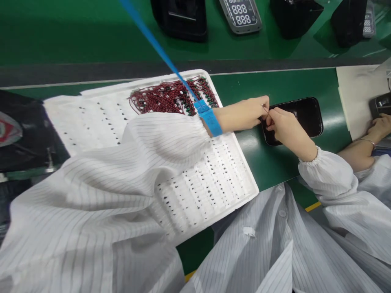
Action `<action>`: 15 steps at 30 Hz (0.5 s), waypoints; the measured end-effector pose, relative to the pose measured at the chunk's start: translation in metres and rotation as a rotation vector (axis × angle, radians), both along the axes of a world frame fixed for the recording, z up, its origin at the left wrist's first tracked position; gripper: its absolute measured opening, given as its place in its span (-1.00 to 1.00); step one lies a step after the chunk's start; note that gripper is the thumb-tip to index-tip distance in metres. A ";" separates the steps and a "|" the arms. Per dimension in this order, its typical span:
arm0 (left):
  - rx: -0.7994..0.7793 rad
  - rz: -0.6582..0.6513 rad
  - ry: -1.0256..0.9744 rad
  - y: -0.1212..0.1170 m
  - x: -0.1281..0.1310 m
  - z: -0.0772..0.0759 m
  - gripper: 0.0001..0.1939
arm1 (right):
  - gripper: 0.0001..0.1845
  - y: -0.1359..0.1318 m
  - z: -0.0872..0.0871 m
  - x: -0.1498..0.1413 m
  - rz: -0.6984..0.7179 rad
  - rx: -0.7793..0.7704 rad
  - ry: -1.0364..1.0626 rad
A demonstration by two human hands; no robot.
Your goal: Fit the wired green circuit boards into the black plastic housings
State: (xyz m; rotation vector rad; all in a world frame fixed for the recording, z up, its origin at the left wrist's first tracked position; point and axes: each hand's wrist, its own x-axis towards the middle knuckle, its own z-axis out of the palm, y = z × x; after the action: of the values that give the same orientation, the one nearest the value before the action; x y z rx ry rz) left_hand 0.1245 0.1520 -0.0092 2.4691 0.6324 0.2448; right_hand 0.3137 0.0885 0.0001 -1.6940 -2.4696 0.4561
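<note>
My left hand (252,114), a blue strap (209,118) round its wrist, is closed on a thin dark wire (264,107). Fingertips of my right hand (282,125) meet it there, pinched on the same wire. What the wire ends in is hidden by the fingers. Both hands are over the left end of a glossy black housing (306,116) with rounded corners, lying on the green bench. Under my left forearm is a white foam tray (241,175); a heap of dark red wires with small green boards (165,97) lies along its far edge.
On the raised green shelf stand a black housing (183,20), a grey display unit with white digits (241,15) and more black housings (291,18). A co-worker's hand (380,126) is at the right, near a pale sheet (356,101). A blue cord (152,40) runs up from my wrist.
</note>
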 end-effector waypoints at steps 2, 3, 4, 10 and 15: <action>0.046 0.063 -0.029 0.010 -0.008 0.011 -0.66 | -0.76 0.000 0.000 0.003 -0.010 -0.040 0.067; 0.082 0.134 -0.043 0.016 -0.014 0.017 -0.62 | -0.79 0.000 0.000 0.005 -0.021 -0.063 0.107; 0.120 0.222 -0.044 0.023 -0.020 0.022 -0.59 | -0.81 -0.001 -0.001 0.007 -0.034 -0.087 0.148; 0.226 0.668 0.250 0.077 -0.066 0.021 -0.57 | -0.72 -0.010 0.005 0.021 -0.103 -0.118 0.253; 0.293 0.654 0.212 0.137 -0.106 -0.028 -0.29 | -0.69 -0.035 0.034 0.052 -0.178 0.074 0.173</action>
State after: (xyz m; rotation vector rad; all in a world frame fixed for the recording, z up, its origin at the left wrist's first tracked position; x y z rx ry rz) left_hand 0.0187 0.2888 -0.0368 2.4968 1.5905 0.3432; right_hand 0.3661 0.0535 0.0341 -1.7454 -2.1664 0.4636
